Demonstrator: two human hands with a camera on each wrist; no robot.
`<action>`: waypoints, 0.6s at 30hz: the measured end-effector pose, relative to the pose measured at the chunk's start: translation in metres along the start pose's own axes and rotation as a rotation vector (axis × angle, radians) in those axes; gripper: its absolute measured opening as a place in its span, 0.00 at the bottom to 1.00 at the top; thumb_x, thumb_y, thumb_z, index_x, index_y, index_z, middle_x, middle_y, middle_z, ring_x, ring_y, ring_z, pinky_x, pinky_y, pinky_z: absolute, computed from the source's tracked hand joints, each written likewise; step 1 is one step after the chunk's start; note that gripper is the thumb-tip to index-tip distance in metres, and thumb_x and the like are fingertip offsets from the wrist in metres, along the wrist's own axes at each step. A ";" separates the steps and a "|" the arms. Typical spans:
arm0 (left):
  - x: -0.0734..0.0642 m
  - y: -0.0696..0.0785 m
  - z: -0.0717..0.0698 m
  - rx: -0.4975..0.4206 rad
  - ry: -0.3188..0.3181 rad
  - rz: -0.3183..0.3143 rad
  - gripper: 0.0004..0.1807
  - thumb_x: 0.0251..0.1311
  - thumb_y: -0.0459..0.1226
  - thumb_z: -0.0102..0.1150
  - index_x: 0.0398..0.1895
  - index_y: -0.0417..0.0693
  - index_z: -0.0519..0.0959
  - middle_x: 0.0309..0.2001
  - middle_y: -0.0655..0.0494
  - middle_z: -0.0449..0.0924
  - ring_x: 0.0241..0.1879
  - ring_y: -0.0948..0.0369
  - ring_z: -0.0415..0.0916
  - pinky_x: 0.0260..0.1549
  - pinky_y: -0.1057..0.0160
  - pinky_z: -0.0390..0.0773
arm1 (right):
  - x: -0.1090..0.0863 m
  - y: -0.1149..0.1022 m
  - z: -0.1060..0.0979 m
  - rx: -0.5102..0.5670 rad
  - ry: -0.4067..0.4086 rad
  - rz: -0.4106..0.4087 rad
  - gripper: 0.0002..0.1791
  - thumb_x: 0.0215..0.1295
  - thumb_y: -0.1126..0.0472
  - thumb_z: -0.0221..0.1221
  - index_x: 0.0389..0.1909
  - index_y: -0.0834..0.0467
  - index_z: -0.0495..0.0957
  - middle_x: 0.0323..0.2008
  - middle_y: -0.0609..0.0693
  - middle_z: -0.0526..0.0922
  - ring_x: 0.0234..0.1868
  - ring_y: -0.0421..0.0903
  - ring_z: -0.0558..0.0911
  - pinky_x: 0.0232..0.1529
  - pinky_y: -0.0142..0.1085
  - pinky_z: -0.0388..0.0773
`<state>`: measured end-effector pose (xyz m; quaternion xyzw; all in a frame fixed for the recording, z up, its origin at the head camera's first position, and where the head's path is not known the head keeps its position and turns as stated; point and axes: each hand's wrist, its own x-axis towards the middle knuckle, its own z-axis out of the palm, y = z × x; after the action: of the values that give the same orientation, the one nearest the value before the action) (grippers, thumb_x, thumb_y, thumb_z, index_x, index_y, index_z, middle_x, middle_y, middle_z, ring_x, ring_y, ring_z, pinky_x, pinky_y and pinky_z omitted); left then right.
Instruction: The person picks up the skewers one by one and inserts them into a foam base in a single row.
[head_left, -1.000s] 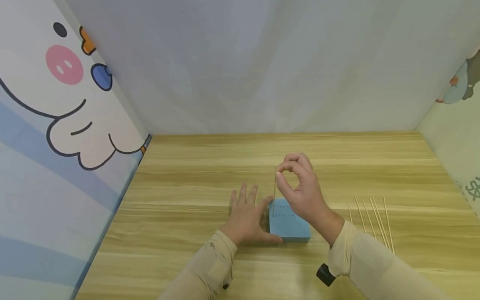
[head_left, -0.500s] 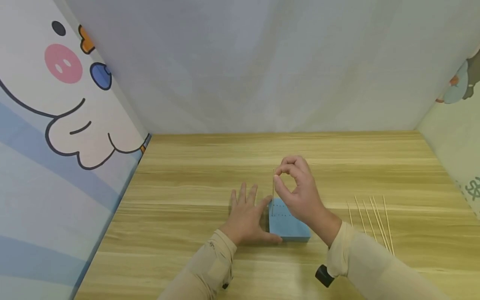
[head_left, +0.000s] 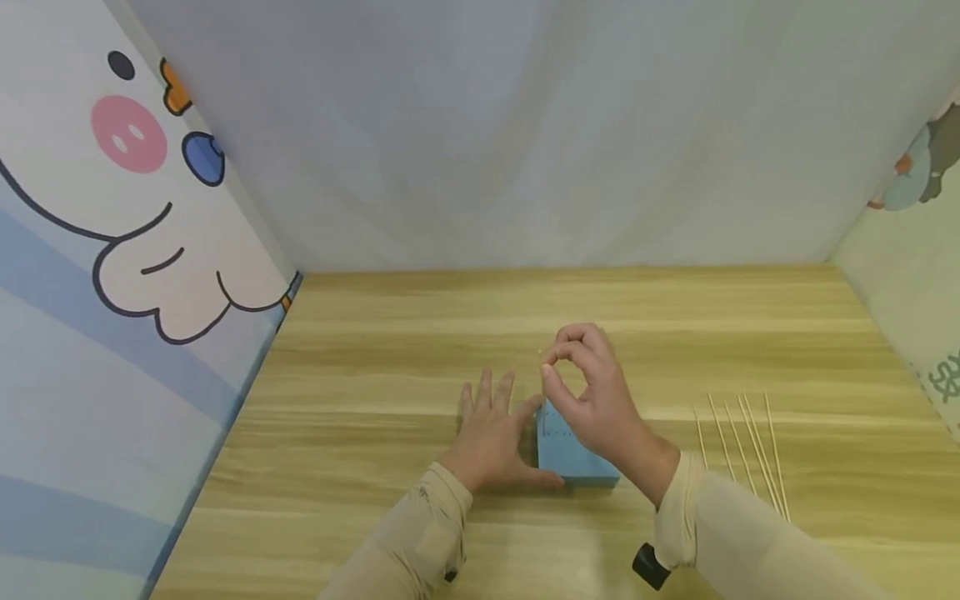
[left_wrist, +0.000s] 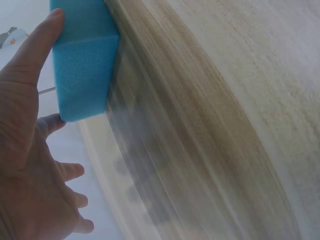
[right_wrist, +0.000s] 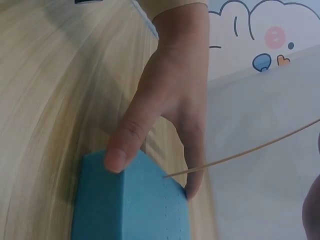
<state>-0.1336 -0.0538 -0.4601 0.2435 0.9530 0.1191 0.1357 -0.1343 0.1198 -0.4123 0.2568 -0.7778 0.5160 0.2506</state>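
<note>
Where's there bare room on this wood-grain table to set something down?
The table lies bare beyond the right hand, up to the grey back wall, and between the left hand and the cartoon-printed left wall. It's crowded around the rectangular blue foam block and among the thin tan sticks.

A sky-blue block (head_left: 576,461) bore rows of dark dots, while a slender stick (right_wrist: 240,154) appeared plain tan beside it. Pale tan sticks (head_left: 760,450) crossed a table (head_left: 375,333) streaked in yellow-brown wood grain. Cream sleeves (head_left: 405,525) showed against it. Blue-banded, a side wall (head_left: 67,375) carried a white cartoon animal (head_left: 45,100) with black outlines and a pink oval; a grey backdrop (head_left: 525,142) rose behind.
</note>
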 end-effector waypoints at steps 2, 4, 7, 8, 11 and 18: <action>0.001 -0.001 0.001 0.003 0.000 0.005 0.62 0.43 0.76 0.69 0.82 0.64 0.61 0.85 0.39 0.44 0.84 0.33 0.33 0.78 0.25 0.41 | -0.001 0.001 -0.001 -0.019 0.005 -0.002 0.06 0.65 0.75 0.60 0.34 0.62 0.80 0.43 0.58 0.74 0.51 0.52 0.71 0.56 0.41 0.68; 0.002 -0.002 0.003 0.004 0.002 0.013 0.62 0.43 0.76 0.70 0.82 0.64 0.62 0.85 0.39 0.45 0.83 0.33 0.34 0.77 0.24 0.42 | -0.002 0.002 -0.002 -0.042 0.008 -0.003 0.05 0.65 0.75 0.61 0.34 0.62 0.80 0.43 0.58 0.75 0.51 0.53 0.71 0.55 0.42 0.68; 0.001 -0.004 0.007 0.003 0.008 0.023 0.63 0.42 0.77 0.70 0.81 0.63 0.63 0.85 0.38 0.47 0.83 0.32 0.36 0.77 0.24 0.43 | -0.003 0.003 -0.005 -0.079 -0.003 0.002 0.06 0.64 0.74 0.63 0.37 0.61 0.82 0.43 0.57 0.75 0.50 0.53 0.72 0.55 0.44 0.68; 0.001 -0.005 0.008 0.002 0.008 0.025 0.63 0.42 0.77 0.70 0.81 0.63 0.63 0.84 0.37 0.47 0.83 0.31 0.36 0.76 0.24 0.43 | -0.003 0.003 -0.007 -0.090 -0.011 0.005 0.06 0.63 0.74 0.64 0.37 0.61 0.82 0.43 0.56 0.75 0.50 0.53 0.72 0.55 0.44 0.68; -0.001 -0.010 0.011 -0.008 0.021 0.022 0.64 0.40 0.77 0.70 0.81 0.62 0.63 0.84 0.36 0.48 0.82 0.30 0.37 0.76 0.23 0.42 | -0.004 0.004 -0.017 -0.123 -0.036 0.013 0.08 0.63 0.73 0.65 0.41 0.61 0.83 0.45 0.56 0.75 0.51 0.52 0.71 0.55 0.43 0.68; -0.008 -0.025 0.009 -0.014 0.055 -0.018 0.65 0.37 0.75 0.74 0.81 0.60 0.64 0.84 0.36 0.47 0.83 0.30 0.36 0.77 0.25 0.39 | -0.017 0.017 -0.073 -0.273 -0.065 0.023 0.13 0.59 0.76 0.67 0.44 0.62 0.85 0.43 0.55 0.75 0.48 0.46 0.69 0.51 0.35 0.66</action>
<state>-0.1350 -0.0775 -0.4747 0.2304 0.9576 0.1314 0.1124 -0.1235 0.1961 -0.4104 0.2278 -0.8514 0.3995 0.2521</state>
